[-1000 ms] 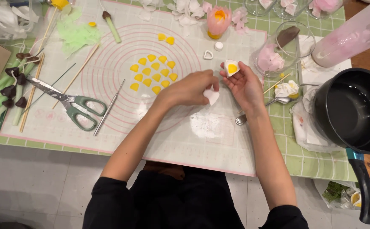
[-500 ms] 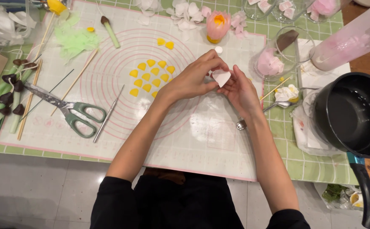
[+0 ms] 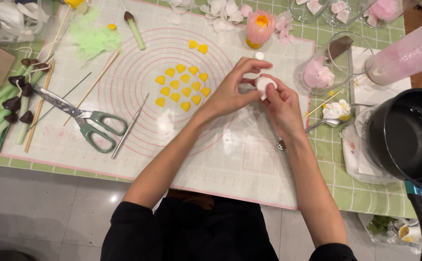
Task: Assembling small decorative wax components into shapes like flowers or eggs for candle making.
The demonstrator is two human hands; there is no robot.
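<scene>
Both hands meet just right of the frame's centre, over the white silicone mat [image 3: 230, 159] with its pink concentric rings. The left hand [image 3: 232, 92] has its fingers curled narrow, thumb and fingertips pinching the edge of a small white disc [image 3: 265, 87] of soft paste. The right hand [image 3: 282, 107] cups that same disc from below and to the right, fingers closed around it, so the piece sits held between the two hands, lifted off the mat. Just left of the hands lies a cluster of yellow heart-shaped pieces [image 3: 182, 87] arranged in rows inside the rings, with two more yellow pieces [image 3: 197, 46] apart from them higher up. At the top centre stands a pink flower with a yellow middle [image 3: 260, 26], white petals [image 3: 218, 10] scattered beside it. On the left of the mat rest green-handled scissors [image 3: 87, 121], a thin metal modelling tool [image 3: 129, 126] just to their right, and wooden skewers [image 3: 42, 92] further left. At the right edge a black pot [image 3: 406, 137] sits on the green checked cloth [image 3: 339, 169] covering the table, with a glass bowl of pink petals [image 3: 319, 72] and a spoon [image 3: 319, 123] between it and the hands.
</scene>
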